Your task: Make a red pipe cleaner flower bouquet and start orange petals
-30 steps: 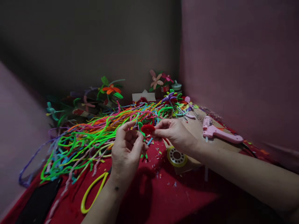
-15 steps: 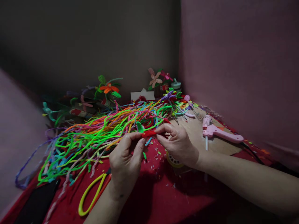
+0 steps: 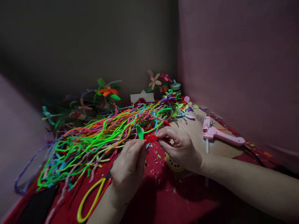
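Observation:
Between my two hands is a short red pipe cleaner piece (image 3: 150,138), fuzzy and slightly flattened. My left hand (image 3: 128,171) pinches its left end with thumb and fingertips, the back of the hand hiding most of the grip. At the other end, my right hand (image 3: 181,147) has thumb and index finger closed on it. A green pipe cleaner leaf (image 3: 139,132) stands up just above my left fingertips; I cannot tell whether it is held too. Under my right hand, a round yellow object with dark holes (image 3: 173,165) is partly hidden.
A tangled heap of coloured pipe cleaners (image 3: 100,137) spreads left. Scissors with a yellow handle (image 3: 80,207) lie by my left wrist, near a black flat object (image 3: 37,205). A pink glue gun (image 3: 213,132) rests on cardboard (image 3: 191,127). Pipe cleaner flowers (image 3: 108,91) stand behind.
The left hand has rolled over so its back hides the thumb. The red piece now tilts up to the right, with my right hand slightly lower. The view has shifted a little.

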`<state>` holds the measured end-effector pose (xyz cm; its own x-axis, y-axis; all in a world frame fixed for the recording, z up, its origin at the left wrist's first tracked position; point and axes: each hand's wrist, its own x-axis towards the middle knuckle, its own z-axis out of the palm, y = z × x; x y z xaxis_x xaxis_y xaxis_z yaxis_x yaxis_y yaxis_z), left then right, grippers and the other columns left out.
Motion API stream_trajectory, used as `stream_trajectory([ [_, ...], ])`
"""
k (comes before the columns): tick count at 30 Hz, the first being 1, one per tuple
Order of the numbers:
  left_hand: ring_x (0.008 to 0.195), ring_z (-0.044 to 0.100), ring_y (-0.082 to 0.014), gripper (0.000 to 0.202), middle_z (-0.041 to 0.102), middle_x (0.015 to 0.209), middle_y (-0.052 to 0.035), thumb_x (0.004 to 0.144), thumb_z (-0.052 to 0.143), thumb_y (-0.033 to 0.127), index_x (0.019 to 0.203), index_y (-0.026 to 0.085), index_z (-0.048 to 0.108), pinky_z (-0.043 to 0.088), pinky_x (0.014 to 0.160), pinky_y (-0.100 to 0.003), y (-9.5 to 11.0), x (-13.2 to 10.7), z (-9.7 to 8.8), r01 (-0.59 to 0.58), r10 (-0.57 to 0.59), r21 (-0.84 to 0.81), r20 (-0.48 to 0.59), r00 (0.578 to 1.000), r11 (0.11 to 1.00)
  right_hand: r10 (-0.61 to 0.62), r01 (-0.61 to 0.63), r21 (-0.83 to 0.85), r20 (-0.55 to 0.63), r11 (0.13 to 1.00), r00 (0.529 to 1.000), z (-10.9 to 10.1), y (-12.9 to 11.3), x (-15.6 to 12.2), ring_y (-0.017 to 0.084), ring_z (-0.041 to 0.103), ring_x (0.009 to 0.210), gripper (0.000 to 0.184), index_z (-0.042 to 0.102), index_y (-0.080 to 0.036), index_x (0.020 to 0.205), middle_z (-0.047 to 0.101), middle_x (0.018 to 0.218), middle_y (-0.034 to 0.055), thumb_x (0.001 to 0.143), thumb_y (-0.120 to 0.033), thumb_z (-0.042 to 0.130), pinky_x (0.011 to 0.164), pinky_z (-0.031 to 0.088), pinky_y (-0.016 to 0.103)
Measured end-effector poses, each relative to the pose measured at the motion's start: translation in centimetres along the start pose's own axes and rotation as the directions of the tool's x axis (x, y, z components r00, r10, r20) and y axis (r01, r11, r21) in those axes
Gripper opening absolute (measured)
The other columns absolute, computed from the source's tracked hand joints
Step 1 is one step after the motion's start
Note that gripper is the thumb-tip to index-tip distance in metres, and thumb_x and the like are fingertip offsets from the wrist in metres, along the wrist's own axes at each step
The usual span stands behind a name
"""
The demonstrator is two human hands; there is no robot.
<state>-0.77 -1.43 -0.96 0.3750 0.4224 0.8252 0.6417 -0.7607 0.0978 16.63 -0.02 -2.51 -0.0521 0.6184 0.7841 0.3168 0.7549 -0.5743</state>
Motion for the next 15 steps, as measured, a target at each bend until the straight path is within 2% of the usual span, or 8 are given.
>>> stream_trajectory([
  [4, 0.076, 0.064, -0.0103, 0.025, 0.064, 0.087, -0.0047, 0.079, 0.059, 0.002, 0.100, 0.015, 0.055, 0.051, 0.069, -0.020, -0.02, 0.02, -0.10, 0.006, -0.006, -0.012, 0.001, 1.000, 1.000, -0.019, 0.019, 0.050, 0.010, 0.999, 1.000, -0.07, 0.26, -0.18, 0.013, 0.059, 0.073, 0.010, 0.058, -0.017, 0.084, 0.063, 0.078, 0.0037, 0.081, -0.008, 0.053, 0.068, 0.050, 0.027],
  [9, 0.073, 0.065, -0.0087, 0.025, 0.064, 0.084, -0.0011, 0.081, 0.056, 0.002, 0.100, 0.018, 0.052, 0.050, 0.067, -0.018, 0.29, 0.29, -0.26, 0.071, -0.069, -0.023, 0.048, 0.996, 0.997, 0.046, -0.048, 0.055, 0.043, 0.997, 0.998, 0.00, 0.25, -0.31, 0.013, 0.059, 0.076, 0.012, 0.058, -0.019, 0.082, 0.063, 0.079, 0.0034, 0.081, -0.009, 0.052, 0.069, 0.050, 0.028],
  [12, 0.072, 0.065, -0.0087, 0.023, 0.064, 0.081, 0.0011, 0.082, 0.056, 0.004, 0.098, 0.020, 0.052, 0.048, 0.064, -0.017, 0.29, 0.32, -0.19, 0.098, -0.099, 0.019, 0.063, 0.993, 0.995, 0.120, -0.123, 0.064, 0.048, 0.990, 0.992, 0.14, 0.19, -0.26, 0.014, 0.059, 0.074, 0.011, 0.059, -0.019, 0.079, 0.063, 0.077, 0.0031, 0.080, -0.010, 0.052, 0.068, 0.049, 0.027],
  [15, 0.068, 0.063, -0.0088, 0.018, 0.064, 0.076, 0.0020, 0.082, 0.056, 0.007, 0.094, 0.021, 0.054, 0.047, 0.064, -0.018, 0.04, 0.38, -0.07, 0.110, -0.114, 0.054, 0.075, 0.991, 0.992, 0.257, -0.262, 0.106, 0.055, 0.959, 0.965, 0.33, 0.19, -0.21, 0.013, 0.058, 0.069, 0.010, 0.062, -0.018, 0.077, 0.063, 0.073, 0.0017, 0.077, -0.012, 0.054, 0.064, 0.047, 0.026],
])
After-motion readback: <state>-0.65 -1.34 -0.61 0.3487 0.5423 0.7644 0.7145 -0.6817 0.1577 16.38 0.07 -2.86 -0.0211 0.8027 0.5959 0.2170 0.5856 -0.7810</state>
